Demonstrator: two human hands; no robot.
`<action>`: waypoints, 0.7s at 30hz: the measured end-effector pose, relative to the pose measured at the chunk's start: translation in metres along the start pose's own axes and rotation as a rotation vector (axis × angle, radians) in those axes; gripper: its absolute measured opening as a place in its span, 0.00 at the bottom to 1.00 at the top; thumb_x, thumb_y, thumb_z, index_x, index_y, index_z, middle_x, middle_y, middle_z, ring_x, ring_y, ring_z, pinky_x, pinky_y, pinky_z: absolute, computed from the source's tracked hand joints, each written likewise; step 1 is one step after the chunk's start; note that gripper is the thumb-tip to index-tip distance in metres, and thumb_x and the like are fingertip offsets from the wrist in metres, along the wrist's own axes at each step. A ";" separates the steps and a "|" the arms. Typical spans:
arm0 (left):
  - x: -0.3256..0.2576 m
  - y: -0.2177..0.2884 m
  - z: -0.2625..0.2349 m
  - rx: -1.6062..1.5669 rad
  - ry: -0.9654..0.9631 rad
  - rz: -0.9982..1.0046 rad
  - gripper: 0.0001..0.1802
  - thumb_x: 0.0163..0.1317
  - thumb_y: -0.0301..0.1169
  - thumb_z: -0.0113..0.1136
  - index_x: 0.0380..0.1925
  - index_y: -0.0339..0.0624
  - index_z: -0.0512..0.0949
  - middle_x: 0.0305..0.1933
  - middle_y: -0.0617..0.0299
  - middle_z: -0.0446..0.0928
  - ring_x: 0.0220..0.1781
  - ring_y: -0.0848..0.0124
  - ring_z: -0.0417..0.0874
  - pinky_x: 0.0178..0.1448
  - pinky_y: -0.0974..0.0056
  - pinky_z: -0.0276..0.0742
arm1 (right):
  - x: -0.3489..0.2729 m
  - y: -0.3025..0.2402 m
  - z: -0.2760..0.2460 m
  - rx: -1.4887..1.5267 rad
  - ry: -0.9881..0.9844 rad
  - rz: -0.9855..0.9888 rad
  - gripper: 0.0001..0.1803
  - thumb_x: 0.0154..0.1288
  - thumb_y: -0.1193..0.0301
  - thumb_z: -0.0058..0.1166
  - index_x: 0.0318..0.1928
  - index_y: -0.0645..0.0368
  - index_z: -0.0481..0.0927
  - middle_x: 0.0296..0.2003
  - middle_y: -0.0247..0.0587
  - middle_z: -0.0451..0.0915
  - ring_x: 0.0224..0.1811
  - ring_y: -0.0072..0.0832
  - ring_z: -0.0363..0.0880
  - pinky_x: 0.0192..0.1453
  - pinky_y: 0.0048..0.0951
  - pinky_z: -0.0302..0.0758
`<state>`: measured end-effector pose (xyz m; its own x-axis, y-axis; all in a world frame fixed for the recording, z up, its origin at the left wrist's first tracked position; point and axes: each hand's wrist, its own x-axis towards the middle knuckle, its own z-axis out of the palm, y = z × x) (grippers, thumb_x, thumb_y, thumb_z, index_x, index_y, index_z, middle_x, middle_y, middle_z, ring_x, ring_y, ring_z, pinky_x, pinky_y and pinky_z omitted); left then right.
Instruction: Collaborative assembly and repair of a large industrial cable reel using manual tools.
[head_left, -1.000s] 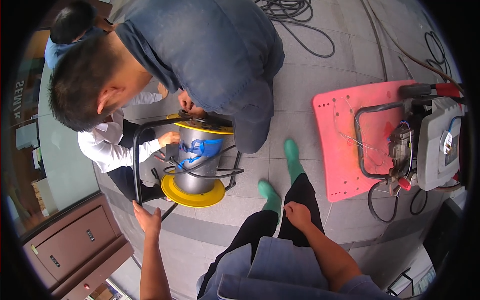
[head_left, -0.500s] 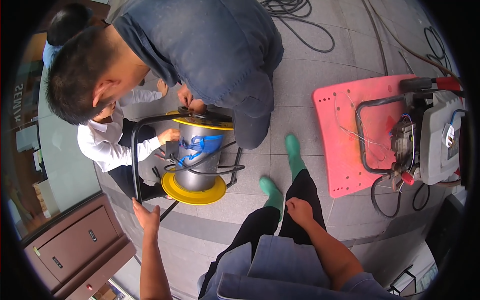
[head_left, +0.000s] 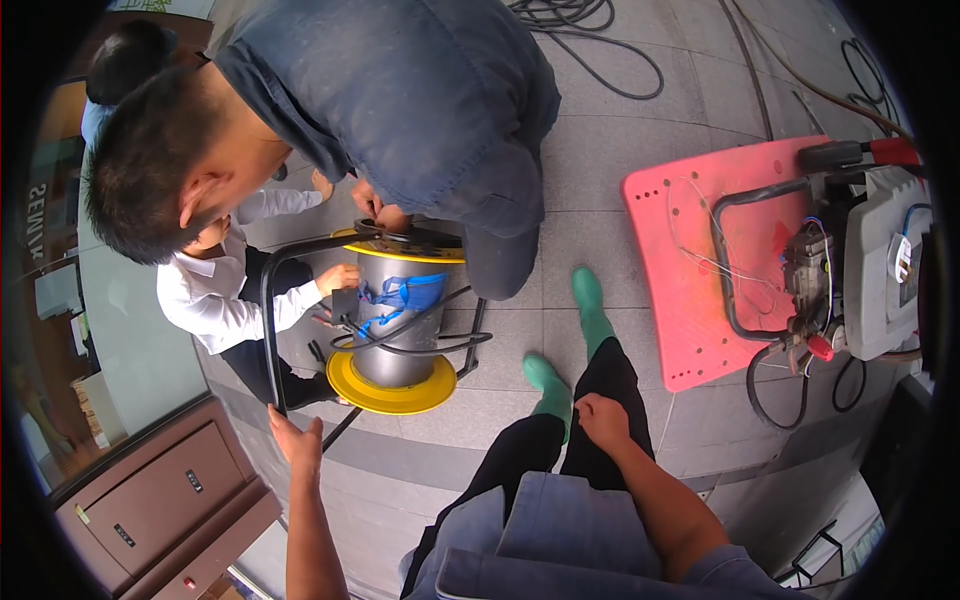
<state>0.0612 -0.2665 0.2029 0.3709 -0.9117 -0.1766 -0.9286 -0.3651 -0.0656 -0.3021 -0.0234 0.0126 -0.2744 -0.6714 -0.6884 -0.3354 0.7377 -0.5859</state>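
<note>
bare forearms, black trousers, green boots (head_left: 550, 385)

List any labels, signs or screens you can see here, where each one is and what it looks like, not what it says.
Sign: far left edge, pale upright lettering on a dark panel.
Small tags: on the brown cabinet front, lower left, dark little rectangles.
Label: on the grey machine at right, small white rectangle.
No screens.

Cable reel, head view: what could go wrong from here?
1. Two co-workers' hands are at the cable reel; if the drum turns, the loose black cable could pinch fingers.
2. The left hand is on the black frame; a push might tip the reel.
3. Cables on the floor are a trip hazard.
</note>
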 end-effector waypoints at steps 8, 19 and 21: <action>0.001 -0.002 0.002 -0.021 0.012 -0.003 0.50 0.40 0.29 0.66 0.63 0.34 0.49 0.63 0.42 0.56 0.66 0.50 0.57 0.68 0.59 0.52 | 0.002 0.000 0.002 0.004 0.032 -0.025 0.09 0.57 0.68 0.48 0.30 0.57 0.80 0.23 0.44 0.79 0.28 0.39 0.79 0.35 0.35 0.74; 0.001 -0.005 0.002 -0.006 0.023 0.032 0.50 0.40 0.29 0.65 0.63 0.33 0.48 0.63 0.42 0.56 0.65 0.49 0.57 0.68 0.57 0.53 | 0.002 -0.005 0.001 0.043 0.007 0.023 0.08 0.56 0.67 0.49 0.28 0.55 0.79 0.26 0.45 0.79 0.31 0.44 0.78 0.35 0.40 0.74; 0.001 0.001 0.001 -0.013 0.012 0.003 0.50 0.40 0.29 0.65 0.63 0.34 0.49 0.63 0.42 0.56 0.65 0.49 0.57 0.68 0.57 0.53 | 0.002 -0.004 0.002 0.032 0.022 0.012 0.08 0.56 0.67 0.49 0.28 0.55 0.79 0.26 0.45 0.79 0.31 0.43 0.78 0.36 0.40 0.74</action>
<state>0.0608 -0.2672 0.2020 0.3683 -0.9150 -0.1645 -0.9296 -0.3648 -0.0521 -0.2993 -0.0276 0.0129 -0.2977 -0.6638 -0.6861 -0.3028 0.7473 -0.5915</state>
